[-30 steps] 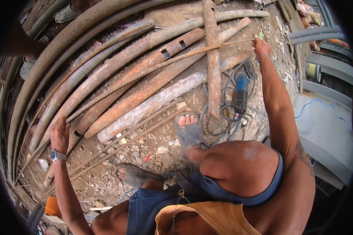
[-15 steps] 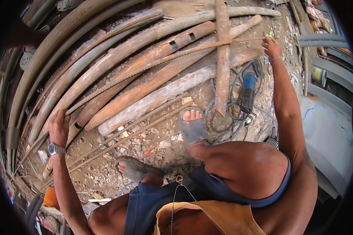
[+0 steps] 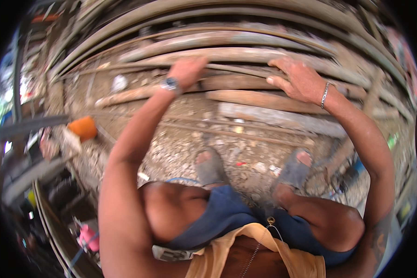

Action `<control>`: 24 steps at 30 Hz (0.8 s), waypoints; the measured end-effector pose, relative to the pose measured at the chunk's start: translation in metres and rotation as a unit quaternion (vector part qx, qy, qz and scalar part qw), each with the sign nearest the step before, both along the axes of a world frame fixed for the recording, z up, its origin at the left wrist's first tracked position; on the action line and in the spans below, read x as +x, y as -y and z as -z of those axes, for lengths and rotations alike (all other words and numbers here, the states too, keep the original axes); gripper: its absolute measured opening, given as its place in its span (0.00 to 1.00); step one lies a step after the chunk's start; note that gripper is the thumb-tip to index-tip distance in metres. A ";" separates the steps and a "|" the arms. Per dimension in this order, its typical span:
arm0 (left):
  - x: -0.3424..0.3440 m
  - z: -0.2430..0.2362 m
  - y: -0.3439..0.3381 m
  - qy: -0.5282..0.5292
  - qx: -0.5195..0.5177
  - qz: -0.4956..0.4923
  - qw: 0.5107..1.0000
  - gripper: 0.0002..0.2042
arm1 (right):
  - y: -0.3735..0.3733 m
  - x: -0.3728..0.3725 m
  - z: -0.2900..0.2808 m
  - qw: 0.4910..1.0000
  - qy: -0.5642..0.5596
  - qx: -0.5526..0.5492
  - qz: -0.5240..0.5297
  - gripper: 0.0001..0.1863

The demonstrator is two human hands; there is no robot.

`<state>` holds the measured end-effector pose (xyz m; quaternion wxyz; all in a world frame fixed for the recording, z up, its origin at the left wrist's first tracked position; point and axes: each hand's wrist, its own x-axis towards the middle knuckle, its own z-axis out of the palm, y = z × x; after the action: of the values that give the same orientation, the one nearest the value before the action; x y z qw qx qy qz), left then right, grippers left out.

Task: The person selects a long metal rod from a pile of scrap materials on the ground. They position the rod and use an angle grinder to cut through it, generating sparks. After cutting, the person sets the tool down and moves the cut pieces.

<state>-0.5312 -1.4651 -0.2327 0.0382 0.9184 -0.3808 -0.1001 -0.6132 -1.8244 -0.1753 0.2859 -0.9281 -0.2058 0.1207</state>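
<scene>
A thin steel bar [image 3: 238, 69] runs crosswise over several long rusty pipes [image 3: 231, 82]. My left hand [image 3: 187, 72] is closed on the bar, its fingers somewhat blurred. My right hand [image 3: 295, 79], with a chain bracelet at the wrist, is just right of it over the bar, thumb and fingers apart. A pale curved pipe [image 3: 231, 54] lies just beyond both hands, and a whitish pipe [image 3: 282, 118] lies nearer my feet.
More curved pipes [image 3: 217, 9] fill the back. An orange container [image 3: 82, 128] is at the left, a pink object [image 3: 89, 237] lower left, and a blue-black power tool [image 3: 350, 176] with cables lies beside my right arm. My sandalled feet [image 3: 296, 167] stand on gravel.
The view has swung round, so the pipes run crosswise. My right hand has left the bar's far end and come near my left hand, with fingers spread.
</scene>
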 end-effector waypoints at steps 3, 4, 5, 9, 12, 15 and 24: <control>0.004 -0.010 0.016 -0.018 0.010 -0.003 1.000 0.05 | -0.036 0.017 0.027 0.992 -0.113 -0.038 -0.031 0.25; 0.004 -0.003 0.012 0.001 -0.005 0.005 1.000 0.06 | -0.043 0.020 0.027 0.990 -0.121 -0.066 -0.030 0.24; 0.003 0.001 0.005 0.017 -0.014 0.013 1.000 0.07 | -0.053 0.018 0.029 0.987 -0.130 -0.090 -0.029 0.23; -0.002 -0.019 0.005 0.018 0.040 0.028 0.999 0.10 | -0.064 0.013 0.017 0.984 -0.128 -0.122 -0.021 0.22; -0.014 -0.032 0.006 0.013 -0.022 0.036 0.999 0.12 | -0.056 -0.001 -0.002 0.985 -0.122 -0.123 -0.024 0.21; -0.020 -0.053 -0.003 -0.014 -0.044 0.030 0.999 0.15 | -0.047 -0.016 -0.034 0.982 -0.135 -0.126 -0.032 0.18; 0.066 -0.072 -0.081 -0.039 0.080 -0.103 0.991 0.20 | 0.180 -0.115 -0.031 0.974 -0.078 -0.199 0.072 0.20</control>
<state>-0.4657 -1.3844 -0.1608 -0.0103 0.9481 -0.2735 -0.1618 -0.7278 -2.0042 -0.1445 0.1191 -0.9664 -0.0871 0.2105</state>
